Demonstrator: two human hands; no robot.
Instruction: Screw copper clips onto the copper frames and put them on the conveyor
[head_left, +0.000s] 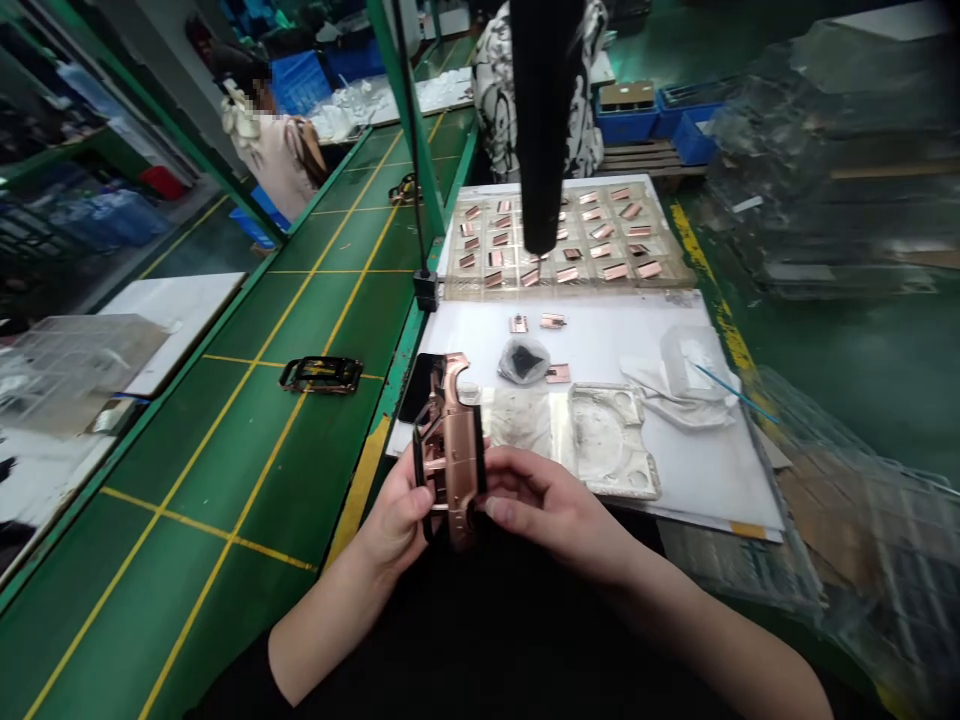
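Note:
Upright in front of me is a copper-coloured toy car body (461,450) with wheel arches and black edges. My left hand (394,515) grips it from the left, thumb on the near lower part. On its other side, the curled fingers and thumb of my right hand (551,505) close on the black edge. Just behind the body lies a dark phone-like slab (417,390). A worn white foam block (611,440) sits beyond my right hand. Near it are a clear bag with a black piece (523,360) and a few small copper parts (557,373).
A clear compartment tray (566,285) of copper parts stands at the back of the white table. A black pole (540,150) hangs over it. Left runs a green conveyor (225,440) carrying a black frame-like car part (322,374). Right are a blue stick (735,392) and stacked clear trays (832,170). Two people are farther back.

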